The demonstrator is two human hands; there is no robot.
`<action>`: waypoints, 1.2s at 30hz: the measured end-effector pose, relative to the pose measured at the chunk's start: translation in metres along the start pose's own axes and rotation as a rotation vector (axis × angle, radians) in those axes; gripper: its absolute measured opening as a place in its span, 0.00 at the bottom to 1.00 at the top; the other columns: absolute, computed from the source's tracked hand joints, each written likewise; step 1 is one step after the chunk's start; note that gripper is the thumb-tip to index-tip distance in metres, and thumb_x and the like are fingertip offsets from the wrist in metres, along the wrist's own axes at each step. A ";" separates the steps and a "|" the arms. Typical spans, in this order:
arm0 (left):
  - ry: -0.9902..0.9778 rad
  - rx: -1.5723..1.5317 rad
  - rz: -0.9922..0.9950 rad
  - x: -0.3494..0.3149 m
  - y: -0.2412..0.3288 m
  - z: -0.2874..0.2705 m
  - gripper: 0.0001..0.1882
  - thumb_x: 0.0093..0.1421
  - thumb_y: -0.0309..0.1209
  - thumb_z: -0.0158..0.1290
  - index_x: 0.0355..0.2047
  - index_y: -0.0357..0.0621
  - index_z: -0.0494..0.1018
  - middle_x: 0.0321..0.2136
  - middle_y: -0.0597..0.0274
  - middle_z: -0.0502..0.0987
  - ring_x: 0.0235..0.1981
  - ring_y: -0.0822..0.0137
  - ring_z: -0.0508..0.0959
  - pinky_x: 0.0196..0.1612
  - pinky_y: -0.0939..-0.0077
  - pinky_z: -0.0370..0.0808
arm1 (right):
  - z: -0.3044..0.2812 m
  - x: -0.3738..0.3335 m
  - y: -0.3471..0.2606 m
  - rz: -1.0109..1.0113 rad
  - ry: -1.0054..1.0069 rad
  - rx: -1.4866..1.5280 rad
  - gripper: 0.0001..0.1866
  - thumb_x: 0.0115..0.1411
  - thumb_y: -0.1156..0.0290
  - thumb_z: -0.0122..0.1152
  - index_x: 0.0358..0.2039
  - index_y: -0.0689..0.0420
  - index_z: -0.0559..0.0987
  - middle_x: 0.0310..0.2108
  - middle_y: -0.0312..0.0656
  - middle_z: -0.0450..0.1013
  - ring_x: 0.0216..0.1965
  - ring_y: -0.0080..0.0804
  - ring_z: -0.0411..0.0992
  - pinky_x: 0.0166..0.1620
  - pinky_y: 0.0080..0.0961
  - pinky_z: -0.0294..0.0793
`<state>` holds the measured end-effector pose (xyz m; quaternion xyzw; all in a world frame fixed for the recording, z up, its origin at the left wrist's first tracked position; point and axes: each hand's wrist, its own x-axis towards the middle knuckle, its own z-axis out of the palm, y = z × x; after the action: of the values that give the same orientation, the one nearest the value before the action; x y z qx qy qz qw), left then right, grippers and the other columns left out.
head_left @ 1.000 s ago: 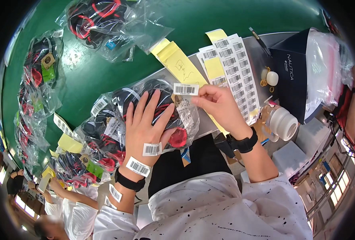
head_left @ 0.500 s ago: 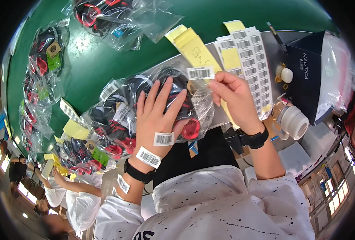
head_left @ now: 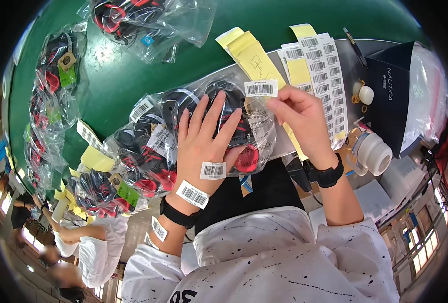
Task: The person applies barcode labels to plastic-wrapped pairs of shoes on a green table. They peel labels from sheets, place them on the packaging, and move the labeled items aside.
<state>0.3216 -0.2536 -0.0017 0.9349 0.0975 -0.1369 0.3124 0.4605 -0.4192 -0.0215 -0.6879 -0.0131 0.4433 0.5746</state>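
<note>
Bigger than anything it holds, the green bench (head_left: 115,88) carries at its near edge a clear bag (head_left: 261,132) of dark-and-red goods, which could slide or wrinkle if the left hand (head_left: 204,136), flat on it with fingers spread, pressed unevenly. The right hand (head_left: 300,110) pinches just one end of a small barcode label (head_left: 261,88), so its free end could curl or snag on loose plastic.

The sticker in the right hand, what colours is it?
The sticker is white with black barcode stripes; it shows best in the head view.
</note>
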 end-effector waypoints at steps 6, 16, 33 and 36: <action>0.158 -0.251 0.008 0.008 0.007 -0.017 0.28 0.49 0.27 0.65 0.52 0.44 0.74 0.58 0.50 0.69 0.58 0.46 0.69 0.59 0.57 0.67 | -0.008 -0.003 -0.004 -0.069 -0.097 -0.079 0.05 0.61 0.76 0.61 0.31 0.66 0.77 0.30 0.33 0.71 0.31 0.14 0.67 0.34 0.14 0.66; 0.317 -0.313 0.119 0.061 0.017 -0.005 0.09 0.52 0.21 0.61 0.36 0.39 0.79 0.33 0.55 0.79 0.35 0.55 0.79 0.38 0.67 0.77 | -0.004 0.004 -0.010 -0.348 -0.101 -0.318 0.04 0.61 0.78 0.56 0.32 0.67 0.74 0.27 0.44 0.67 0.26 0.33 0.66 0.30 0.27 0.65; 0.235 -0.446 0.081 0.069 0.016 -0.003 0.04 0.57 0.19 0.55 0.34 0.35 0.76 0.28 0.55 0.78 0.31 0.60 0.80 0.35 0.73 0.76 | -0.009 0.007 -0.010 -0.308 -0.126 -0.254 0.05 0.61 0.77 0.55 0.30 0.66 0.76 0.25 0.43 0.69 0.25 0.31 0.66 0.29 0.27 0.64; 0.149 -0.636 -0.074 0.068 0.016 -0.005 0.05 0.61 0.23 0.53 0.35 0.33 0.76 0.29 0.56 0.79 0.32 0.65 0.80 0.36 0.76 0.75 | -0.010 0.009 -0.008 -0.289 -0.131 -0.200 0.05 0.61 0.77 0.55 0.31 0.66 0.76 0.25 0.41 0.69 0.25 0.28 0.66 0.29 0.25 0.64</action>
<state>0.3910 -0.2567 -0.0099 0.7938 0.1919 -0.0422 0.5756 0.4759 -0.4194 -0.0209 -0.7023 -0.1931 0.3965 0.5588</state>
